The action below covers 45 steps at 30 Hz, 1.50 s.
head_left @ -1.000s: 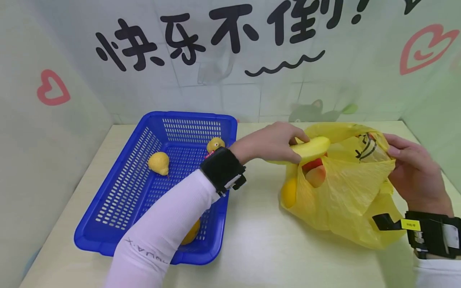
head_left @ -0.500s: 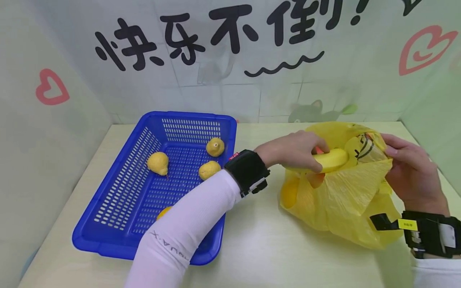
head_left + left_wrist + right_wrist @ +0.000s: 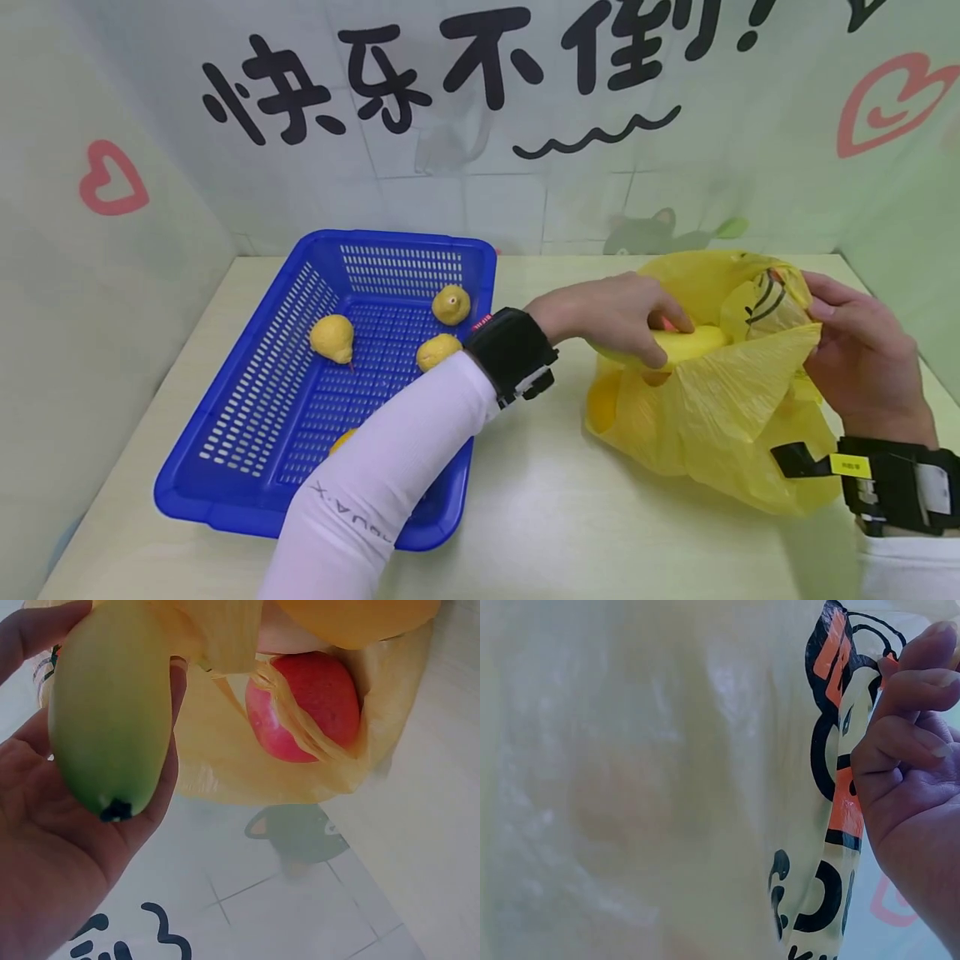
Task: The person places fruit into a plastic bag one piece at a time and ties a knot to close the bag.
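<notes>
One banana (image 3: 701, 342) lies sideways in the mouth of the yellow bag (image 3: 720, 425), fingers and thumb of the left hand (image 3: 626, 315) curled round it. That hand is back up; left forearm (image 3: 397, 458) slants up from the bag's lower left, crossing over the blue basket (image 3: 180, 496). Right hand (image 3: 870, 358) comes up from the bag's lower right, pinching its right rim. Basket sits on the surface (image 3: 540, 500) left of the bag, contents including two pears (image 3: 332, 337) and a lemon (image 3: 437, 352). Red fruit (image 3: 326, 701) shows in the bag from the left wrist.
</notes>
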Tool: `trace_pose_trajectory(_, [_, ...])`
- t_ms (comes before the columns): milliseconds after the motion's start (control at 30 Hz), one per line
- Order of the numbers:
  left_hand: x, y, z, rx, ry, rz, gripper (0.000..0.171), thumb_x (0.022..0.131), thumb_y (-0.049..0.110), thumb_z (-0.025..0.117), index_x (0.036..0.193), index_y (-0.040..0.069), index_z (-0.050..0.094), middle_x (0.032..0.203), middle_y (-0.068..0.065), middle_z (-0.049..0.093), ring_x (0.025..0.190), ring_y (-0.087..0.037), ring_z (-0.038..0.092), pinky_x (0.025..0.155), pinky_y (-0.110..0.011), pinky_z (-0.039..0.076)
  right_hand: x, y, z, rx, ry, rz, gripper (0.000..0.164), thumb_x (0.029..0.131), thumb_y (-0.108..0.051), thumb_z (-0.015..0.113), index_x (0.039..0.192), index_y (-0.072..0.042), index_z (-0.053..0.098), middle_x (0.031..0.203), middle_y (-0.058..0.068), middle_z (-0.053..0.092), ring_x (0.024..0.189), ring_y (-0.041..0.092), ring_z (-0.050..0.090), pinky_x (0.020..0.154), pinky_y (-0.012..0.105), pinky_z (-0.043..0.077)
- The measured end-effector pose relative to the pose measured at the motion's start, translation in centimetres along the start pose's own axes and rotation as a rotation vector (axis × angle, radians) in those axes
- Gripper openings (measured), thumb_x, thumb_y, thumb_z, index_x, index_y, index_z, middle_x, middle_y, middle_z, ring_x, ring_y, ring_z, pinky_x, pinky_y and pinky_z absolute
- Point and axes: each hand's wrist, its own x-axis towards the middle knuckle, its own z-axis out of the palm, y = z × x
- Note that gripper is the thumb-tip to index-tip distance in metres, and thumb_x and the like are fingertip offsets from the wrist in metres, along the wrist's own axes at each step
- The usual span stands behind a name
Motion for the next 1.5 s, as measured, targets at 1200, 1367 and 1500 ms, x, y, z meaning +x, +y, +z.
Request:
trace_pose_trajectory(1200, [7.3, 1.7, 4.4, 0.288, 0.063, -0.127, 0.027, 0.103, 0.025, 0.051, 0.127, 0.022, 0.063, 0.123, 0.007, 0.060, 0.111, -0.005, 0.051, 0.096, -0.011, 0.038, 0.1, 0.4, -0.7, 0.075, -0.055, -0.028, 0.056, 0.098, 0.004, 0.009, 0.139, 0.010, 0.047, 0.116, 0.015, 0.068, 0.089, 0.022, 0.068, 0.083, 0.026, 0.057])
trace_pose_trajectory(1367, [7.9, 2.0, 5.3, 0.389, 0.112, -0.115, 0.018, 0.105, 0.031, 0.046, 0.110, 0.022, 0.062, 0.110, 0.005, 0.053, 0.104, -0.007, 0.048, 0.090, -0.015, 0.038, 0.0, 0.5, -0.8, 0.103, -0.061, -0.026, 0.057, 0.098, 0.004, 0.007, 0.139, 0.011, 0.046, 0.117, 0.015, 0.067, 0.093, 0.022, 0.068, 0.085, 0.027, 0.057])
trace_pose_trajectory(1500, [8.2, 1.9, 5.5, 0.426, 0.174, -0.111, 0.019, 0.104, 0.028, 0.048, 0.112, 0.022, 0.064, 0.114, 0.006, 0.060, 0.107, -0.007, 0.055, 0.090, -0.017, 0.043, -0.2, 0.4, -0.7, 0.098, -0.050, -0.029, 0.056, 0.099, 0.003, 0.008, 0.140, 0.010, 0.046, 0.119, 0.015, 0.066, 0.093, 0.022, 0.067, 0.086, 0.026, 0.056])
